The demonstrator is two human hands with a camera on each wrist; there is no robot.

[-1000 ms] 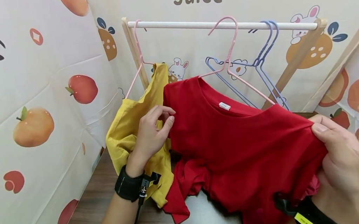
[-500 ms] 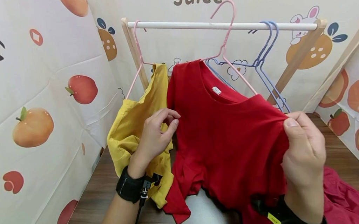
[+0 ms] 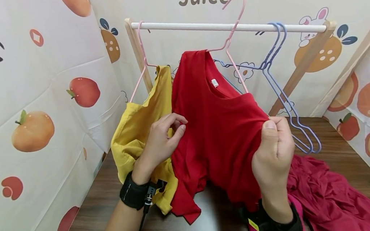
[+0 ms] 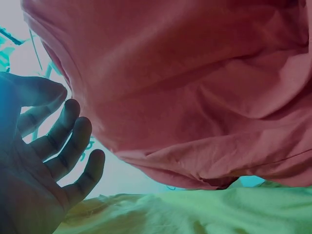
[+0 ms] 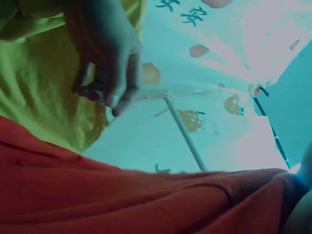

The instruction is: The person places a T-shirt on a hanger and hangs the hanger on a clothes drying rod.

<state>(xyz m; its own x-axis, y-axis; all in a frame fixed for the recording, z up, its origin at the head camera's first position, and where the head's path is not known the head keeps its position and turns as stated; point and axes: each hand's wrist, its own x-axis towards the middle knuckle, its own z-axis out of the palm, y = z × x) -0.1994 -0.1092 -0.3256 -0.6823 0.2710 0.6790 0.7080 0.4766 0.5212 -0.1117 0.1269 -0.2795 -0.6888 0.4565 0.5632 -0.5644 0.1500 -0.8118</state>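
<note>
A red shirt [image 3: 216,127] hangs on a pink hanger [image 3: 229,41], whose hook rises above and in front of the white rail. My right hand [image 3: 274,148] pinches the shirt at its right shoulder, thumb on top. At the other side my left hand [image 3: 162,139] hovers by the shirt's left sleeve, fingers loosely bent and apart. The left wrist view shows those fingers [image 4: 80,131] beside the red cloth, holding nothing. Behind that hand a yellow garment [image 3: 131,134] hangs on another pink hanger [image 3: 142,57].
The white rail [image 3: 187,26] has wooden side posts. Two blue hangers [image 3: 272,63] hang at its right. A crumpled dark-red garment [image 3: 334,194] lies on the wooden table [image 3: 344,146] at right. Printed cloth walls [image 3: 56,96] stand behind and at both sides.
My right hand has moved left, bringing the red shirt and its hanger left and upward, the hook now higher over the rail. My left hand has barely shifted.
</note>
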